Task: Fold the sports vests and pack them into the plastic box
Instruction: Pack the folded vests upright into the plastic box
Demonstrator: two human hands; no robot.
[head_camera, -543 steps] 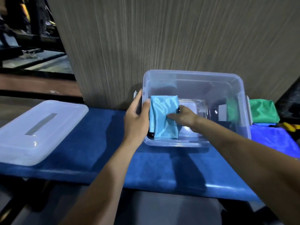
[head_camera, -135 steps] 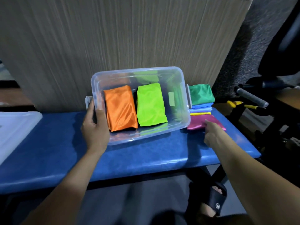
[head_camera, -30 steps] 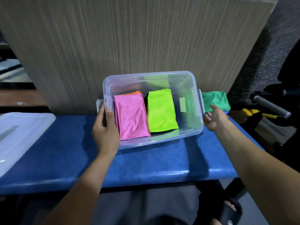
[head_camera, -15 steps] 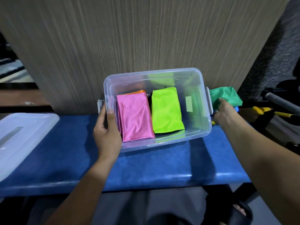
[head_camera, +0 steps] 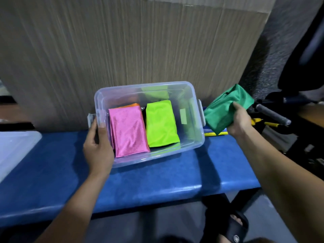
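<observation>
A clear rectangular plastic box (head_camera: 192, 109) is placed on a blue padded bench (head_camera: 157, 181), close to a grey wood-grain panel (head_camera: 122, 41) behind it. The left end of the box is gripped by the left hand (head_camera: 98, 148), with the thumb hooked over the rim and the other fingers laid along the outside wall. Inside the box, a folded shiny pink sports vest (head_camera: 128, 131) is seen in the left part, and under its far edge a narrow strip of an orange folded vest (head_camera: 130, 105) is visible. Just beside the pink one, a folded lime-green sports vest (head_camera: 161, 123) is laid in the middle, while the right part of the box is not occupied. A folded dark green sports vest (head_camera: 226, 109) is held in the air by the right hand (head_camera: 239, 120), tilted, just outside the right end of the box and above the bench; the fingers are curled around the fabric. Under it, yellow and blue folded pieces (head_camera: 213, 133) are partly seen on the bench. A translucent white plastic lid (head_camera: 15, 148) is laid at the far left of the bench, well apart from the box
</observation>
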